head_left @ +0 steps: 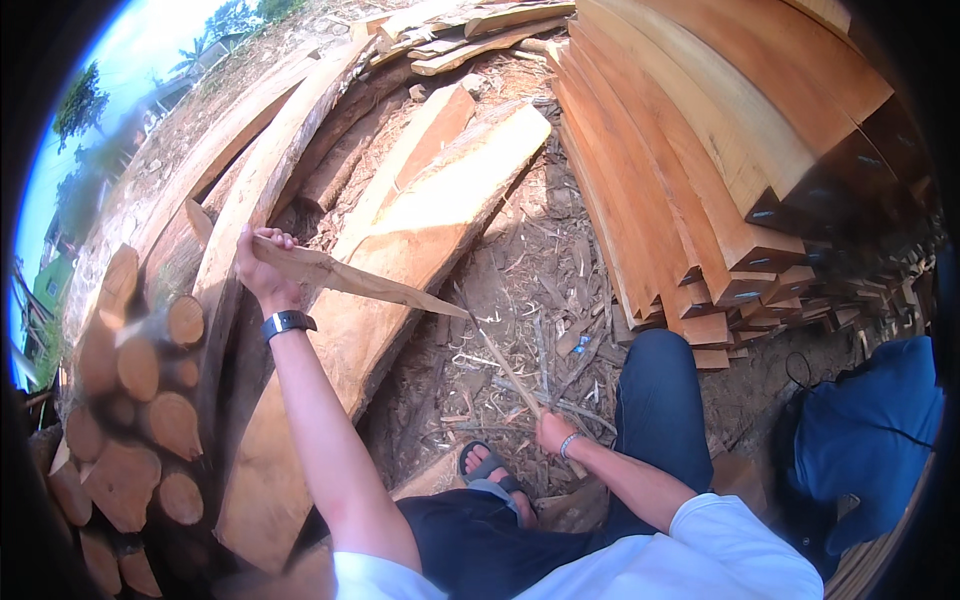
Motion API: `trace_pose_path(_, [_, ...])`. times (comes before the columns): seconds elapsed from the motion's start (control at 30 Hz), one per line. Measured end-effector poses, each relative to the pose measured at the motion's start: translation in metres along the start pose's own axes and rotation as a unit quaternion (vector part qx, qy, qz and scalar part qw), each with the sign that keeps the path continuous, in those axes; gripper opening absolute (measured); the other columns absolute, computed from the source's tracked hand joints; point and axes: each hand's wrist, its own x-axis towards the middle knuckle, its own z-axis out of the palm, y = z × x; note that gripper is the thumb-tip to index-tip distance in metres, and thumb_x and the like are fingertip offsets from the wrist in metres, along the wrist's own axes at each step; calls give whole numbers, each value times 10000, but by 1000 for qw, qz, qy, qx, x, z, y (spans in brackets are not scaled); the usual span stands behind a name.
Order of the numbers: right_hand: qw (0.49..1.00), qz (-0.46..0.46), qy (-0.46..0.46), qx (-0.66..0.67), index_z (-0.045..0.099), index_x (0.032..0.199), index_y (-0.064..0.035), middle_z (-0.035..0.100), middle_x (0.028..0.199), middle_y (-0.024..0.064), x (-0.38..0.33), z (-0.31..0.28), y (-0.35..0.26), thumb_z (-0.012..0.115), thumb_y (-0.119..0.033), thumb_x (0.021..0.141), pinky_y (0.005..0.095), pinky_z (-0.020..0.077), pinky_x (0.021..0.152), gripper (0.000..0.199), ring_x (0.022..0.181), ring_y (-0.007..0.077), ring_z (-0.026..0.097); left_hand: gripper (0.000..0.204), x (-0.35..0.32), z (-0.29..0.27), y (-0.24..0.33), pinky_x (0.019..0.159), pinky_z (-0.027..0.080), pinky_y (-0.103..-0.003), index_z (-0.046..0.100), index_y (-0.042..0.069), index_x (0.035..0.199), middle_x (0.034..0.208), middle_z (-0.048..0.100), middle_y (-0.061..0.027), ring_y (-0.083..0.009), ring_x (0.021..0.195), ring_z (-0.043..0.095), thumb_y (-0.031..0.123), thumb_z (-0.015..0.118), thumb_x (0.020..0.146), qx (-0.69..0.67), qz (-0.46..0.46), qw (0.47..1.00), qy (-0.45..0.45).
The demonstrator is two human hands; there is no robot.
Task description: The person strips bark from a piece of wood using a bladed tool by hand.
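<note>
My left hand (267,268) is raised over the planks at the left, its fingers closed round one end of a thin, tapering wood strip (365,283). The strip slants away from it to the right and narrows to a point. Lower down, close to my right knee, my right hand (556,433) is wrapped round a slender stick (513,378). Its far end is dark and reaches up to the strip's narrow tip; whether the two touch I cannot tell. Beneath the strip lies a wide, rough-edged plank (400,250), partly in sunlight.
Stacked sawn beams (690,150) rise on the right, their cut ends toward me. Round logs (150,400) are piled at the left. Bark and wood chips (540,300) litter the ground by my sandalled foot (495,470). A blue cloth item (870,440) sits at the right.
</note>
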Motion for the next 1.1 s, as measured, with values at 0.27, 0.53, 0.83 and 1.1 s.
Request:
trace_pose_path(0.27, [999, 35, -32, 23, 583, 957, 90, 652, 845, 320, -1, -7, -12, 548, -172, 880, 508, 548, 724, 275, 801, 439, 673, 365, -3, 10, -2, 627, 459, -343, 527, 21, 787, 666, 511, -90, -204, 620, 515, 363, 582, 902, 12, 24, 999, 18])
trace_pose_path(0.53, [998, 44, -36, -2, 538, 994, 94, 658, 817, 306, -1, 4, 1, 537, -146, 868, 522, 541, 741, 271, 814, 444, 673, 318, -8, 42, -8, 505, 481, -306, 564, -26, 762, 643, 569, -96, -173, 532, 554, 249, 636, 905, 16, 101, 982, 159])
trace_pose_path(0.83, [997, 61, -45, -21, 509, 1113, 84, 639, 939, 346, -3, -10, -6, 520, -174, 883, 519, 526, 797, 346, 913, 469, 649, 314, -11, 64, -11, 488, 491, -298, 574, -26, 727, 636, 585, -95, -164, 529, 573, 233, 651, 887, 42, 110, 975, 188])
trace_pose_path(1.1, [998, 44, -44, -29, 483, 1108, 100, 625, 893, 362, 9, 11, 22, 518, -177, 897, 535, 515, 770, 350, 841, 513, 622, 318, -13, 85, -16, 476, 500, -296, 597, -35, 739, 609, 590, -101, -172, 493, 570, 238, 644, 896, 28, 110, 990, 78])
